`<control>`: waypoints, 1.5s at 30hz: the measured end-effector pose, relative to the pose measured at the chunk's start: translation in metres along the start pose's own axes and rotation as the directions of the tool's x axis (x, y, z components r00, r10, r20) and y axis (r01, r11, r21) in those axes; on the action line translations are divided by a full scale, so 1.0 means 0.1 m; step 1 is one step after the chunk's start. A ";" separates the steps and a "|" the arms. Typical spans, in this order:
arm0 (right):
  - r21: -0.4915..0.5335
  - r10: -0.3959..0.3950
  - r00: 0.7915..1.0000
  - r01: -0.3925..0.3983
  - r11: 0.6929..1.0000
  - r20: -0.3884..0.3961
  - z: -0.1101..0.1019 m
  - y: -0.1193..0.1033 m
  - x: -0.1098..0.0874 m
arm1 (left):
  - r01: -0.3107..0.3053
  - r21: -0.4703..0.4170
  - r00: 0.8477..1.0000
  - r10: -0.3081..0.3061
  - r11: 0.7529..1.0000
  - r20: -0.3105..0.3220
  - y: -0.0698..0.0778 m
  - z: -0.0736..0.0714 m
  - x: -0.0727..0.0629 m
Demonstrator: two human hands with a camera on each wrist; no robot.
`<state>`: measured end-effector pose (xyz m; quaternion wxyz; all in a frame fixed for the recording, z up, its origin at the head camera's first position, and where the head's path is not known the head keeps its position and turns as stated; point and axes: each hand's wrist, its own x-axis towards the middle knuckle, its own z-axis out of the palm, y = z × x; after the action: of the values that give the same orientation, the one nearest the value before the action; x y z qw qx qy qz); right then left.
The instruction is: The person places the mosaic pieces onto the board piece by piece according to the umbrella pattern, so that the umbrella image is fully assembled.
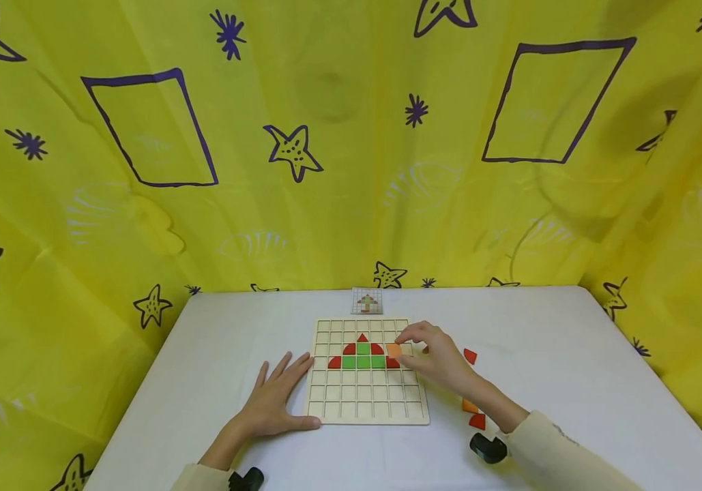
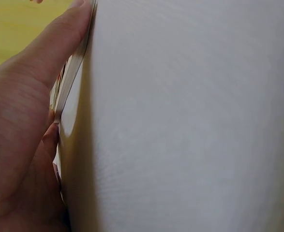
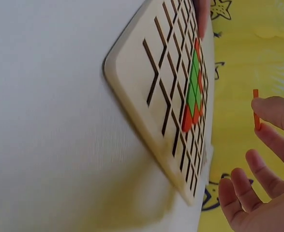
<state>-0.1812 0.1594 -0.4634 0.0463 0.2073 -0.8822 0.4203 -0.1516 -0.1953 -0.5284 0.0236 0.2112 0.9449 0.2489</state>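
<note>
A wooden grid board [image 1: 364, 393] lies on the white table with red and green pieces set in its cells. The green squares [image 1: 363, 362] make a stepped shape with a red triangle [image 1: 362, 338] on top and rounded red pieces [image 1: 335, 363] at its sides. My right hand [image 1: 439, 358] pinches an orange square tile [image 1: 394, 350] between thumb and index finger. In the right wrist view the tile [image 3: 256, 113] appears edge-on, raised above the board, other fingers loosely bent. My left hand [image 1: 273, 402] has its fingers spread, with fingertips and thumb at the board's left edge.
Behind the board lies a small card [image 1: 367, 301] printed with a similar coloured pattern. Right of the board are loose pieces: a red one [image 1: 470, 356], an orange one [image 1: 470, 406] and a rounded red one [image 1: 477, 421]. A yellow curtain [image 1: 338, 225] surrounds the table's back and sides.
</note>
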 end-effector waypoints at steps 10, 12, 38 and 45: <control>0.036 0.044 0.999 -0.043 0.998 -0.024 0.39 -0.10 0.04 | 0.018 0.020 1.000 -0.018 1.000 -0.006 0.02 0.00 0.00; 0.040 0.047 0.999 -0.046 0.998 -0.027 0.46 -0.10 0.03 | 0.002 0.012 1.000 -0.001 1.000 -0.015 0.02 0.00 0.00; -0.124 0.055 0.992 -0.069 0.990 -0.111 0.79 -0.09 -0.05 | -0.039 -0.009 0.999 0.038 0.999 -0.036 0.00 0.00 0.00; -0.125 0.056 0.993 -0.069 0.990 -0.104 0.79 -0.10 -0.06 | -0.026 -0.009 0.999 0.026 1.000 -0.041 0.05 -0.02 -0.02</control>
<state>-0.1647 0.0957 -0.5087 0.0905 0.1549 -0.9099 0.3740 -0.1485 -0.1930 -0.5247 0.0018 0.2180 0.9412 0.2580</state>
